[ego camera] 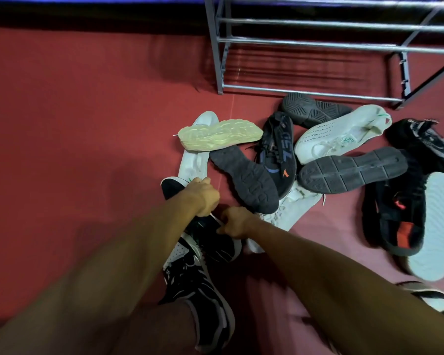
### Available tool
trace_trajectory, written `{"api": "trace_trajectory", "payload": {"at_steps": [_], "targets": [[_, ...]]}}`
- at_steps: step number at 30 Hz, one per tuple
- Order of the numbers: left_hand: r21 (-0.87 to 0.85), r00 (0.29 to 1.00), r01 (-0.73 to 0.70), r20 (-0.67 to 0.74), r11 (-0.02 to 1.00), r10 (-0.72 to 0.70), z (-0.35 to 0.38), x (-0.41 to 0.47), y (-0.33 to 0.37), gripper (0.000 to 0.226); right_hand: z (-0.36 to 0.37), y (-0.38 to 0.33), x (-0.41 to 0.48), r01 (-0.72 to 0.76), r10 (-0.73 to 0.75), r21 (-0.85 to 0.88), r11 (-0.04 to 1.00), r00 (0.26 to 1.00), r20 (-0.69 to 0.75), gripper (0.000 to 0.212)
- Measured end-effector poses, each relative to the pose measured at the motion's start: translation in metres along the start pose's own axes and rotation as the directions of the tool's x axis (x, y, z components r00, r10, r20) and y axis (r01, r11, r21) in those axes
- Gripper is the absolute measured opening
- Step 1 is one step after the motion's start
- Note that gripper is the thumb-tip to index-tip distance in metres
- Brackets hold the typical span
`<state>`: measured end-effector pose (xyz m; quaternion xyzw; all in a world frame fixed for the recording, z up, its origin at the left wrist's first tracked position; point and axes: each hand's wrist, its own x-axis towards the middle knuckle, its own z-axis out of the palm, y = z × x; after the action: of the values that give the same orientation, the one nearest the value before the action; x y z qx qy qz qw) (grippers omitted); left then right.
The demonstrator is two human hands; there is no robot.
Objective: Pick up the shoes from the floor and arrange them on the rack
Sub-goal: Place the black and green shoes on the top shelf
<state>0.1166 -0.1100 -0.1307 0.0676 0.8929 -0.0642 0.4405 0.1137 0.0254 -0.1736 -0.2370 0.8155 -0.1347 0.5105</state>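
Note:
Several shoes lie jumbled on the red floor in front of the grey metal rack (318, 21), whose bars hold nothing. Nearest me is a black sneaker with a white sole (215, 242). My left hand (203, 196) grips its upper part with curled fingers. My right hand (235, 222) grips the same sneaker just to the right, near its opening. In the pile are a white sneaker (196, 160), an upturned cream sole (219, 133), a dark grey sole (244, 178), a black lettered sneaker (280, 149) and another white sneaker (344, 131).
Further right lie a grey upturned sole (351, 170), a black shoe with red patches (395, 213) and a white sole (438, 226). My own foot in a black-and-white sneaker (198, 290) stands below my hands. Open red floor (75, 111) spreads to the left.

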Motion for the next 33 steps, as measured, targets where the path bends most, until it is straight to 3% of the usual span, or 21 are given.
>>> {"api": "trace_trajectory", "payload": {"at_steps": [5,15,21,33], "targets": [[-0.012,0.999,-0.026,-0.022,1.0,0.026,-0.016,-0.006,-0.002,0.031,-0.022,0.003,-0.012,0.037,-0.043,-0.075,0.997,0.996,-0.078,0.035],[-0.08,0.972,-0.031,-0.236,0.996,0.012,-0.099,-0.034,0.019,0.028,-0.108,0.014,-0.077,0.022,-0.046,-0.106,0.994,0.972,-0.23,0.02],[-0.039,0.908,-0.038,-0.42,0.999,0.018,-0.161,-0.062,0.023,0.03,-0.177,0.011,-0.13,-0.006,-0.062,-0.167,0.986,0.916,-0.395,0.021],[-0.161,0.842,-0.004,-0.533,0.987,-0.084,-0.288,-0.134,0.04,0.055,-0.298,-0.003,-0.241,0.007,-0.149,-0.219,0.976,0.753,-0.64,0.033]]}}
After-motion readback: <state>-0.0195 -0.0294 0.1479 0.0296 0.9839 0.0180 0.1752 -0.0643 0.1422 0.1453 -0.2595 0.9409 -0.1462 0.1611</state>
